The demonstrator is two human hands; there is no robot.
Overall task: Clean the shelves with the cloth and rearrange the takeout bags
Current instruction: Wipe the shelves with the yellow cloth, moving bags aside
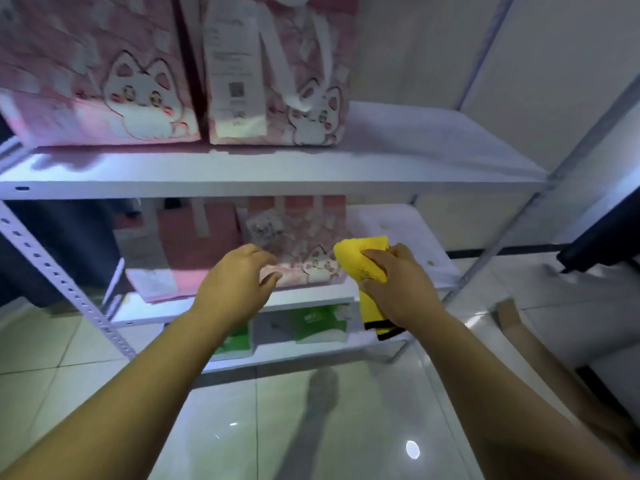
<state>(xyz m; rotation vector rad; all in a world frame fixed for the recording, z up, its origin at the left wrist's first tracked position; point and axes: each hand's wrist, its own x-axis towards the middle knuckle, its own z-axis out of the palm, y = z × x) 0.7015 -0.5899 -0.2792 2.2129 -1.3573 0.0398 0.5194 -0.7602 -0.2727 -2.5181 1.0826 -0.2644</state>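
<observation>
Head view: right hand grips the yellow cloth, left hand hangs loosely curled and empty near the pink takeout bag, which likely needs shifting before the middle shelf is wiped.

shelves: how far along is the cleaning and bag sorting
Done: top shelf looks clean, top bags set left. In hand: right hand grips the cloth; left hand nears the pink bag on the middle shelf. Left: specks there; bottom shelf with green bags.

One wide-angle camera on the person's head looks forward and down, close in front of the white shelves. Shelf boards cross the top half of the view; tiled floor fills the bottom.
</observation>
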